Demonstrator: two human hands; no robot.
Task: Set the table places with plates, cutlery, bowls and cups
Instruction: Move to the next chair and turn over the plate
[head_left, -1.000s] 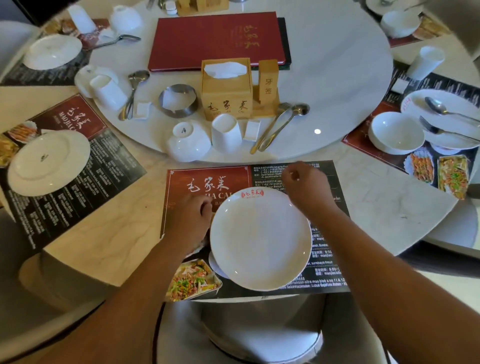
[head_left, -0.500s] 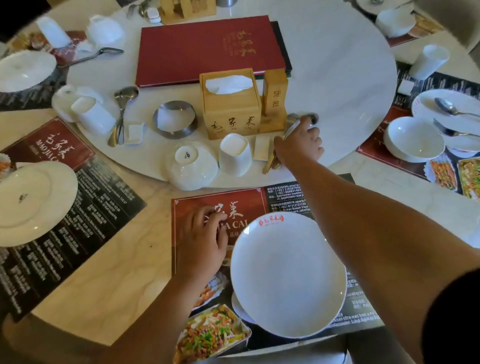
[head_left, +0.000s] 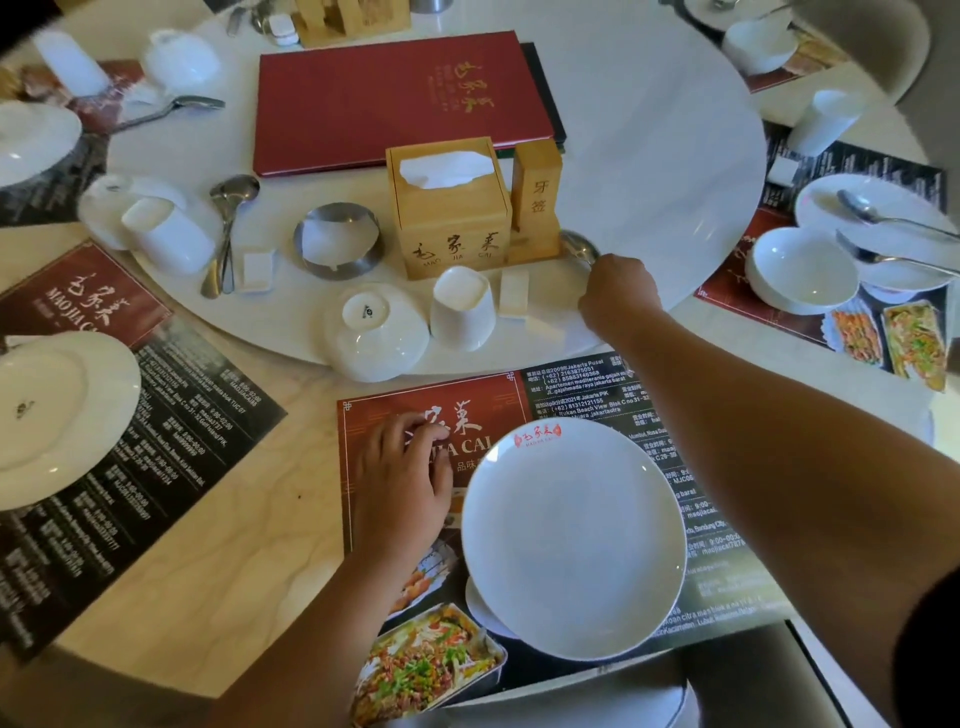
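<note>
With my left hand (head_left: 402, 486) resting loose at centre frame beside the round white plate (head_left: 574, 540), my right hand (head_left: 618, 296) pinches the steel spoon (head_left: 579, 247), so cutlery comes next, laid beside that plate.

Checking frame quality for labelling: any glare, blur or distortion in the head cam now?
Head view: wide-angle bending curves the round white turntable and stretches the corners; top-left cups and the frame edges are smeared; soft glare spots on the white round plate and upturned white bowl; right hand slightly soft, closed on a steel spoon; left hand sharp.
</note>
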